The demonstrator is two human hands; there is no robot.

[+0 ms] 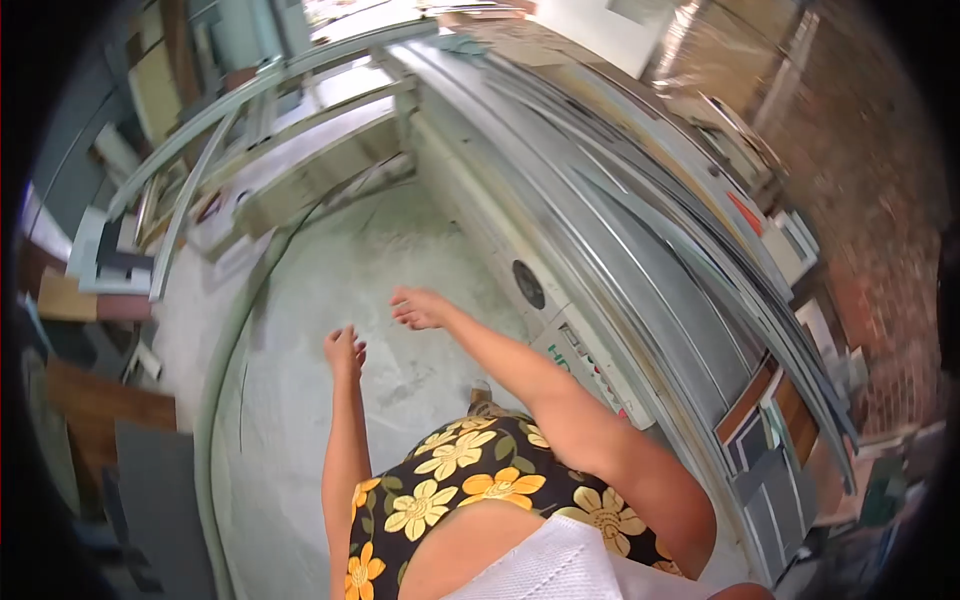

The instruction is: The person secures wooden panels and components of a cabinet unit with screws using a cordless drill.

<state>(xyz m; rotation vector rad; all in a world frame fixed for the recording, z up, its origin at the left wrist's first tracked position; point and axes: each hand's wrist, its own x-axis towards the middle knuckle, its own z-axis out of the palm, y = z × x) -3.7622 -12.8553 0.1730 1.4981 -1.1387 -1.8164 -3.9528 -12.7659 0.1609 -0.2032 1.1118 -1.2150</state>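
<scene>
My left hand [346, 350] hangs in the air over the concrete floor [400, 385], fingers loosely bent and apart, holding nothing. A little higher and to its right is my right hand [418, 308], likewise bare, its fingers half curled and spread. Neither one touches anything. Closest to my right hand is the side of a long pale machine [480, 215] with a round black vent [527, 285]. Farther down that side is a control panel [600, 370] with several buttons.
Long metal strips [640, 185] lie along the machine's grey top. A metal frame rail [190, 215] stands at the upper left. On the left, a thick hose [222, 370] curves along the floor beside a brown board [110, 400] and a grey panel [165, 490]. Framed pieces [765, 430] sit at lower right.
</scene>
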